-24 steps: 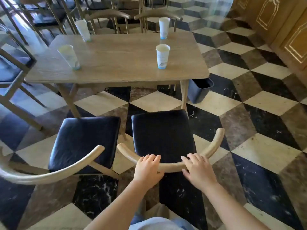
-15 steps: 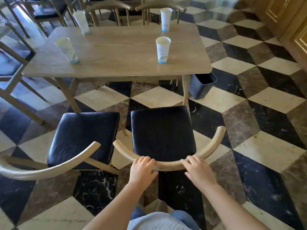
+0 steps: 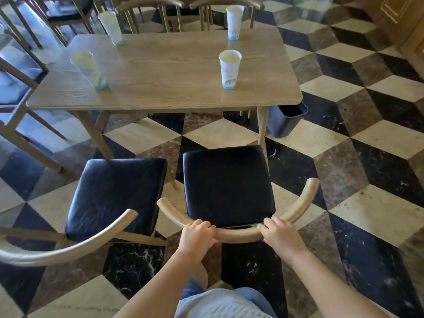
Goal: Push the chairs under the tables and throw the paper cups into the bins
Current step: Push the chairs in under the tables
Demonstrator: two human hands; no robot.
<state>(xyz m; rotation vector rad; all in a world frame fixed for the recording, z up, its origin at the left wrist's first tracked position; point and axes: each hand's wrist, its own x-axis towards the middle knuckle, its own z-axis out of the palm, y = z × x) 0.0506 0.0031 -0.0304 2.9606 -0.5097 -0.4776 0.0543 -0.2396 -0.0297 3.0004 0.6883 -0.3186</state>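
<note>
A wooden chair with a black cushion (image 3: 227, 184) stands in front of the wooden table (image 3: 165, 92), its seat short of the table edge. My left hand (image 3: 197, 235) and my right hand (image 3: 281, 235) both grip its curved back rail (image 3: 239, 235). A second black-cushioned chair (image 3: 114, 196) stands to its left, pulled out from the table. Several white paper cups stand on the tabletop: one near right (image 3: 229, 68), one far right (image 3: 234, 21), one near left (image 3: 89, 70), one far left (image 3: 111, 27). A dark bin (image 3: 286, 120) sits on the floor by the table's right leg.
More wooden chairs stand behind the table (image 3: 160, 12) and along the left side (image 3: 16, 92). The floor is checkered marble. Wooden panelled doors (image 3: 406, 19) line the far right.
Both hands have pushed the right chair forward, so its seat is closer to the table edge. My view has moved in toward the table.
</note>
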